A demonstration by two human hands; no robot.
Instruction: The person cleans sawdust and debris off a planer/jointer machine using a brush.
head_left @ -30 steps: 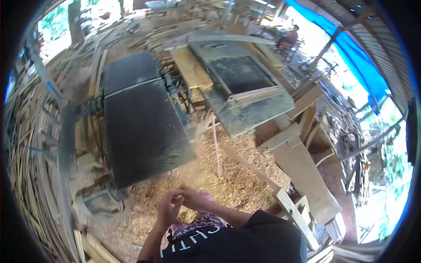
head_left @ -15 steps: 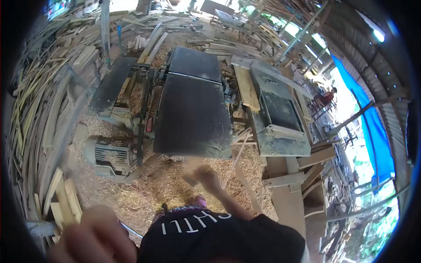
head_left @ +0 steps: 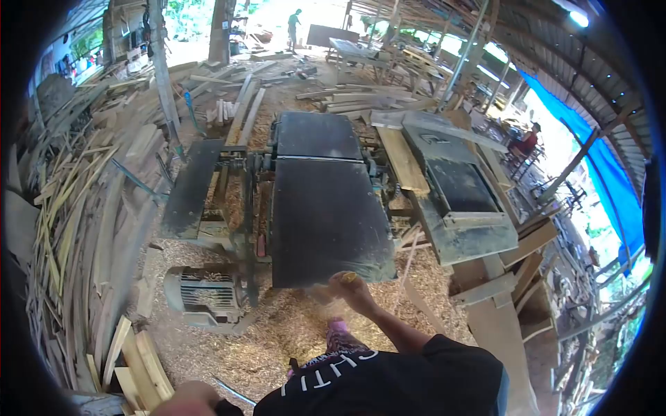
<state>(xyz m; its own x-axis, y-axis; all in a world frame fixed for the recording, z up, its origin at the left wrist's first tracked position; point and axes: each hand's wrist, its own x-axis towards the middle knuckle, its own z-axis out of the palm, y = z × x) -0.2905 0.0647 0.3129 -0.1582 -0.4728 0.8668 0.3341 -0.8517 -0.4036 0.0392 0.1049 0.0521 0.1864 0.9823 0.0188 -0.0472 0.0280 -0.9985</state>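
My right hand (head_left: 352, 290) is at the front edge of the black machine table (head_left: 326, 215), its fingers curled. A small yellowish bit shows at the fingers, and a pale brown blur lies just left of them; what the hand holds I cannot make out. Low at the bottom edge is my left hand (head_left: 186, 401), cut off by the frame and smeared, so its fingers do not show. Wood shavings (head_left: 291, 322) cover the ground below the table.
An electric motor (head_left: 206, 291) dusted with shavings stands left of the table. To the right is a second machine bed (head_left: 479, 239) with a plank (head_left: 402, 159) beside it. Timber piles (head_left: 83, 229) line the left. A person (head_left: 294, 29) stands far back; another (head_left: 525, 142) is at right.
The view has tilted up and shifted, so the machines appear lower and further right. My right hand has come up to the table's front edge. My left hand has dropped mostly out of frame.
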